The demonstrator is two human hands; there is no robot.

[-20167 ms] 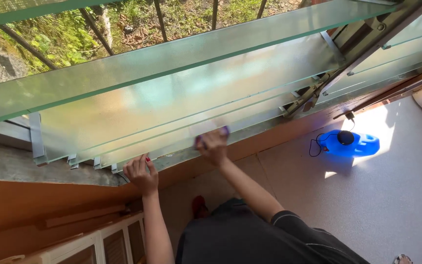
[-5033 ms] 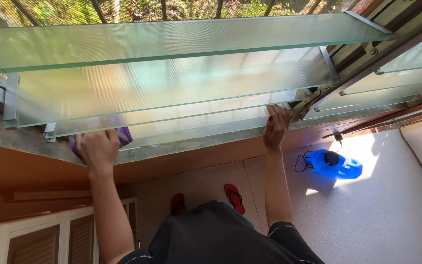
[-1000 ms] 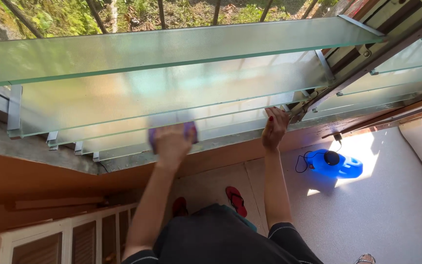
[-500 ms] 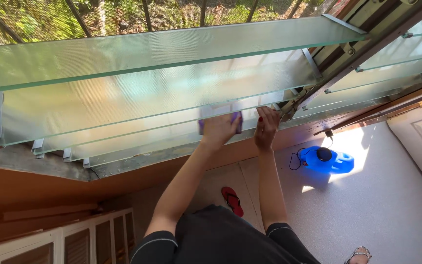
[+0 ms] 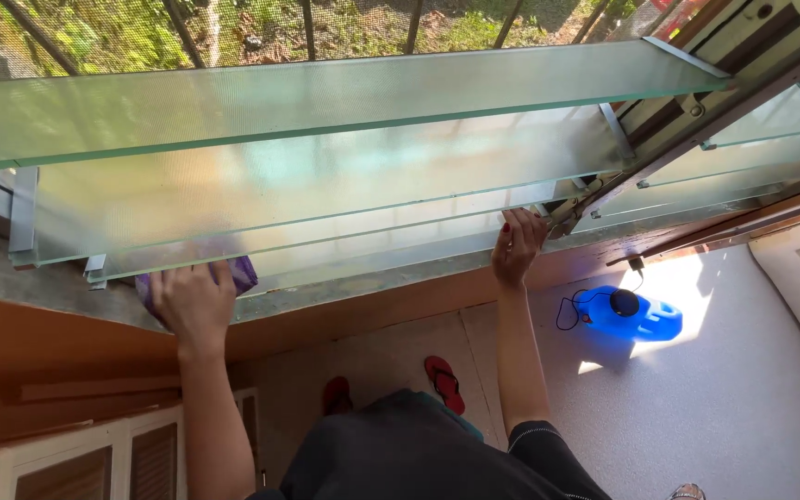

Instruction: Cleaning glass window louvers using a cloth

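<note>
The left hand (image 5: pixel 192 298) presses a crumpled purple cleaning cloth (image 5: pixel 243 273), fingers closed over it, on the lowest frosted glass louvre slat (image 5: pixel 372 248), whose long axis runs toward 3 o'clock, where the right hand (image 5: pixel 518 245) pinches its far end.

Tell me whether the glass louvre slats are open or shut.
Open. The frosted glass slats are tilted apart, with gaps between them, and greenery shows beyond. The left hand presses a purple cloth to a lower slat.

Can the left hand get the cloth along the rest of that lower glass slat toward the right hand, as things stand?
Probably yes. The left hand presses the purple cloth at the slat's left end, and nothing sits on the glass between it and the right hand, which grips the slat's right end.
</note>
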